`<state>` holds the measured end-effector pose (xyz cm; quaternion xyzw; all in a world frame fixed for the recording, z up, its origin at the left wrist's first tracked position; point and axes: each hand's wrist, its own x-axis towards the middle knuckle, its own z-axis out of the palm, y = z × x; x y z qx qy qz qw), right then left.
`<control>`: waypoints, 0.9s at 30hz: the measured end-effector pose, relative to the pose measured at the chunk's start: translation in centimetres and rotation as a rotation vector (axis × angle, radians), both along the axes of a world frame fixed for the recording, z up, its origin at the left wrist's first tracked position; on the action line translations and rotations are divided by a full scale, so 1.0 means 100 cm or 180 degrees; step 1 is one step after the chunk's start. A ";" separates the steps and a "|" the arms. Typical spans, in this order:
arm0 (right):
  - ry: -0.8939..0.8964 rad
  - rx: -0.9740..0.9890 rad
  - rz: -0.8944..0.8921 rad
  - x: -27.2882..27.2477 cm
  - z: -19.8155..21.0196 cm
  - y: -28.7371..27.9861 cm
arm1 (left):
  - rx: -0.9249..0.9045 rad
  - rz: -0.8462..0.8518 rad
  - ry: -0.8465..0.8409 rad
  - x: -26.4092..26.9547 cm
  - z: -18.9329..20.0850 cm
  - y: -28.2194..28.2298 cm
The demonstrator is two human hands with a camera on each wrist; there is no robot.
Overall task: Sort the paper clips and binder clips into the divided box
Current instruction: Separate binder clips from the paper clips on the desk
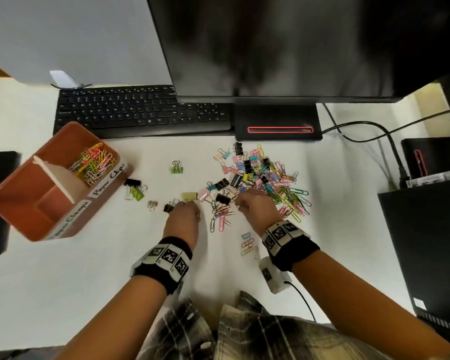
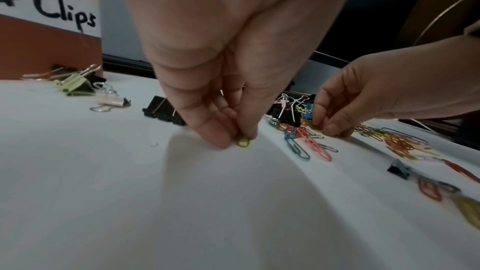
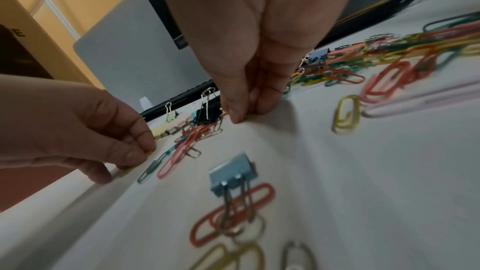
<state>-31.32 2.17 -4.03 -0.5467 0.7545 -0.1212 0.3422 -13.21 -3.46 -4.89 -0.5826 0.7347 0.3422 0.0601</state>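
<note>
Plaid shirt fabric (image 1: 244, 333) is seen at the near edge of the white desk (image 1: 89, 281). Left hand (image 1: 183, 214): fingers curled down, a yellow paper clip (image 2: 242, 143) pinched against the desk between thumb and fingertips. Right hand (image 1: 255, 205): fingertips pressed together on the desk at the near-left fringe of the mixed clip pile (image 1: 260, 175); whether anything is pinched cannot be told. Pile located at desk centre, before the monitor base (image 1: 277, 123). Loose binder clips (image 1: 134, 189) are scattered left of the pile; one blue binder clip (image 3: 232, 174) lies nearer, on a red paper clip. Divided box (image 1: 18, 203), terracotta, is placed at the left edge: far compartment, labelled for paper clips, holds coloured paper clips (image 1: 95, 162). Keyboard (image 1: 140, 110) is set along the far side.
</note>
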 end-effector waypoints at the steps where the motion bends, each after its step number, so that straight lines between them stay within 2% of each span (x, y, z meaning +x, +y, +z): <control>1: -0.0050 0.0046 0.0029 -0.001 0.000 -0.001 | -0.0018 0.0045 0.0025 0.000 0.000 0.001; 5: -0.0022 0.0154 0.0305 -0.007 0.002 0.001 | -0.0167 -0.0096 0.0204 0.003 0.002 0.008; 10: -0.0182 0.0313 0.0839 -0.012 0.003 0.005 | -0.0232 -0.0451 0.0826 0.010 0.002 0.015; 13: -0.0149 0.0008 0.1326 -0.006 0.005 0.003 | -0.0200 -0.0341 0.0944 0.006 0.001 0.024; 16: 0.0155 -0.0261 0.1730 0.007 0.002 0.000 | -0.0096 -0.0077 0.0751 -0.002 -0.004 0.034; 20: 0.0165 -0.0312 0.1573 0.013 -0.009 -0.003 | -0.0150 0.0173 0.0475 -0.010 -0.009 0.035; 27: 0.0064 -0.0085 0.1153 0.011 -0.005 0.003 | -0.0408 -0.0260 0.0515 -0.005 -0.010 0.025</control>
